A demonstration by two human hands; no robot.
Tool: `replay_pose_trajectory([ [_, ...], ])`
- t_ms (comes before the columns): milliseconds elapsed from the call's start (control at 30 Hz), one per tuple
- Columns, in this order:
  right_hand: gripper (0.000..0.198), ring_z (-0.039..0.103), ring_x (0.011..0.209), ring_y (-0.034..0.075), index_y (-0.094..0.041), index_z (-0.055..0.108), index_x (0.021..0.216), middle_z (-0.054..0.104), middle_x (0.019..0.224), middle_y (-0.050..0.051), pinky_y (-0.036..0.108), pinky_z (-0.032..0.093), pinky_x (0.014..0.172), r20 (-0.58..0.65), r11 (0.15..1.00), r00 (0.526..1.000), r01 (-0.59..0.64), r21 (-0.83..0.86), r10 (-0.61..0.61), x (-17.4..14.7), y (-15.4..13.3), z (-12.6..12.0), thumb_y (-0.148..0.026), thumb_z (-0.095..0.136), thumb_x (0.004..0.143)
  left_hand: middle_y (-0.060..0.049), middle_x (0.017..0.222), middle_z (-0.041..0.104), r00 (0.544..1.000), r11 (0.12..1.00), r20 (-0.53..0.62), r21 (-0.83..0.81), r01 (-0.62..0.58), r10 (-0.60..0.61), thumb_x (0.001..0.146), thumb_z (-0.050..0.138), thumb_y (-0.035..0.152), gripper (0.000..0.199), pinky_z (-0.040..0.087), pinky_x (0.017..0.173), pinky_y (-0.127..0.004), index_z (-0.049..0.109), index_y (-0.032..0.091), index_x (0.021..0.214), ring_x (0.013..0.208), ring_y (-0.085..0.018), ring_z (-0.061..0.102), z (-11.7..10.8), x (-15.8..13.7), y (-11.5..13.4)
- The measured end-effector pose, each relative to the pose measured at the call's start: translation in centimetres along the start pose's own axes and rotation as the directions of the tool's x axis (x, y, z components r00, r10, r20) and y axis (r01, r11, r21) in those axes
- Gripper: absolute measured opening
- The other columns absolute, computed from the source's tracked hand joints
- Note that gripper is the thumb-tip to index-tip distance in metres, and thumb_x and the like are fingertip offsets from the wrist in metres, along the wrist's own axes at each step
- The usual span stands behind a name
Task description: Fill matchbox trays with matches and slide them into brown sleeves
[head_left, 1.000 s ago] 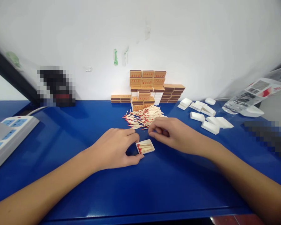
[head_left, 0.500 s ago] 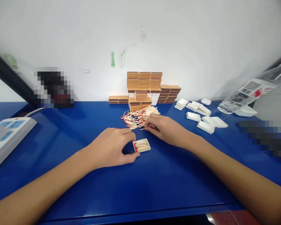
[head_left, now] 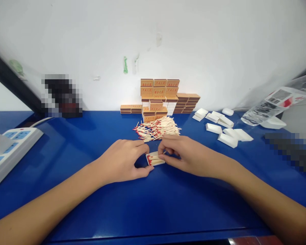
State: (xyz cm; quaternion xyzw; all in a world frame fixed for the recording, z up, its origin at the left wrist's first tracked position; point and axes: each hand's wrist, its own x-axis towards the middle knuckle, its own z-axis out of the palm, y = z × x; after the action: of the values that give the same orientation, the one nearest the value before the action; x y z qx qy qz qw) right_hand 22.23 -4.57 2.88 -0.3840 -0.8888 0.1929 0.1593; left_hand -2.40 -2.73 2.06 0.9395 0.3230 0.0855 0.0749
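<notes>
A small white matchbox tray (head_left: 159,164) lies on the blue table, partly filled with red-headed matches (head_left: 154,160). My left hand (head_left: 124,160) steadies its left end, with thumb and forefinger at the near and far corners. Over the tray's right end, my right hand (head_left: 181,153) pinches at least one match by its pale end; the fingertips hide how many. Just beyond the hands spreads a heap of loose matches (head_left: 159,128), heads mostly to the left.
Orange matchboxes (head_left: 159,92) are stacked behind the heap against the wall. Several white trays (head_left: 228,139) lie scattered at the right, near a tilted plastic bottle (head_left: 260,109). A power strip (head_left: 17,146) sits at the left on the blue table (head_left: 132,211).
My right hand has come from the match heap toward me to the tray, bringing at least one match. My left hand stays at the tray. The view has shifted slightly.
</notes>
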Motion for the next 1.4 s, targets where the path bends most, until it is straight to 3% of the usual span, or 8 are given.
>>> replay_pose_trajectory([
  [133, 0.01, 0.053, 0.074, 0.015, -0.02, 0.062, 0.092, 0.065, 0.091, 0.003, 0.028, 0.039, 0.066, 0.043, 0.999, 0.999, -0.014, 0.03, 0.012, -0.1, 0.0, 0.4, -0.02, 0.057, 0.1, -0.002, 0.088, 0.07, 1.0, 1.0, -0.011, -0.003, -0.008, 0.008, 0.093, 0.065, 0.046, 0.027, 0.045, 0.065, -0.03, 0.068, 0.019, 0.097, 0.074, -0.019, 0.066, 0.1, 0.0, 0.0],
  [333, 0.012, 0.051, 0.07, 0.014, -0.021, 0.065, 0.096, 0.059, 0.079, 0.0, 0.029, 0.038, 0.065, -0.019, 0.999, 0.999, -0.036, 0.04, 0.036, -0.1, 0.4, -0.4, -0.027, 0.057, 0.102, -0.002, 0.088, 0.07, 1.0, 1.0, -0.001, 0.001, -0.002, 0.002, 0.093, 0.065, 0.046, 0.028, 0.046, 0.066, -0.031, 0.069, 0.019, 0.097, 0.075, -0.019, 0.066, 0.0, 0.0, 0.0],
  [467, 0.005, 0.054, 0.077, 0.016, -0.022, 0.067, 0.1, 0.062, 0.088, 0.001, 0.03, 0.04, 0.069, 0.002, 0.999, 0.999, -0.033, -0.006, 0.033, -0.4, 1.0, -1.2, -0.024, 0.062, 0.098, -0.002, 0.088, 0.07, 1.0, 1.0, -0.001, -0.011, -0.003, 0.003, 0.093, 0.065, 0.046, 0.028, 0.045, 0.066, -0.031, 0.069, 0.019, 0.099, 0.074, -0.019, 0.066, 0.0, 0.0, -0.1],
  [600, 0.007, 0.055, 0.081, 0.018, -0.022, 0.064, 0.093, 0.064, 0.093, 0.003, 0.031, 0.041, 0.071, 0.048, 0.999, 0.998, -0.039, -0.022, 0.04, -0.6, 1.7, -1.3, -0.022, 0.06, 0.098, -0.002, 0.088, 0.07, 1.0, 1.0, -0.003, 0.001, 0.0, 0.0, 0.093, 0.065, 0.047, 0.029, 0.045, 0.066, -0.031, 0.07, 0.019, 0.1, 0.075, -0.019, 0.067, 0.1, 0.0, -0.1],
  [767, 0.013, 0.054, 0.076, 0.017, -0.022, 0.063, 0.088, 0.063, 0.087, 0.003, 0.032, 0.041, 0.069, 0.017, 0.998, 0.998, -0.059, -0.025, 0.059, -0.6, 1.6, -1.7, -0.027, 0.059, 0.1, -0.002, 0.089, 0.071, 1.0, 1.0, -0.006, -0.001, -0.006, 0.006, 0.092, 0.065, 0.046, 0.028, 0.046, 0.067, -0.032, 0.07, 0.02, 0.101, 0.076, -0.02, 0.067, 0.2, 0.0, -0.1],
  [1100, 0.011, 0.056, 0.078, 0.015, -0.021, 0.07, 0.106, 0.062, 0.095, 0.004, 0.029, 0.042, 0.068, -0.023, 1.0, 1.0, -0.013, -0.003, 0.013, -0.1, 0.0, -0.5, -0.022, 0.06, 0.1, -0.002, 0.087, 0.07, 1.0, 1.0, 0.006, -0.01, -0.004, 0.004, 0.092, 0.066, 0.045, 0.027, 0.043, 0.064, -0.032, 0.069, 0.018, 0.096, 0.073, -0.019, 0.065, -0.1, 0.0, 0.1],
  [1300, 0.014, 0.056, 0.078, 0.014, -0.021, 0.071, 0.098, 0.061, 0.092, 0.003, 0.028, 0.042, 0.069, 0.047, 1.0, 0.999, -0.022, 0.021, 0.021, -0.2, 0.1, -0.1, -0.022, 0.058, 0.102, -0.001, 0.086, 0.07, 1.0, 1.0, -0.007, -0.007, -0.014, 0.014, 0.092, 0.066, 0.043, 0.026, 0.042, 0.062, -0.032, 0.07, 0.018, 0.095, 0.07, -0.018, 0.063, 0.0, 0.0, 0.2],
  [1400, 0.012, 0.055, 0.075, 0.014, -0.021, 0.071, 0.095, 0.061, 0.086, 0.002, 0.028, 0.04, 0.067, 0.02, 0.999, 0.999, -0.03, 0.036, 0.029, 0.0, 0.3, -0.1, -0.023, 0.06, 0.1, -0.001, 0.087, 0.07, 1.0, 1.0, -0.013, -0.014, -0.019, 0.019, 0.092, 0.066, 0.043, 0.026, 0.042, 0.063, -0.031, 0.07, 0.017, 0.095, 0.072, -0.018, 0.064, 0.1, 0.0, 0.1],
])
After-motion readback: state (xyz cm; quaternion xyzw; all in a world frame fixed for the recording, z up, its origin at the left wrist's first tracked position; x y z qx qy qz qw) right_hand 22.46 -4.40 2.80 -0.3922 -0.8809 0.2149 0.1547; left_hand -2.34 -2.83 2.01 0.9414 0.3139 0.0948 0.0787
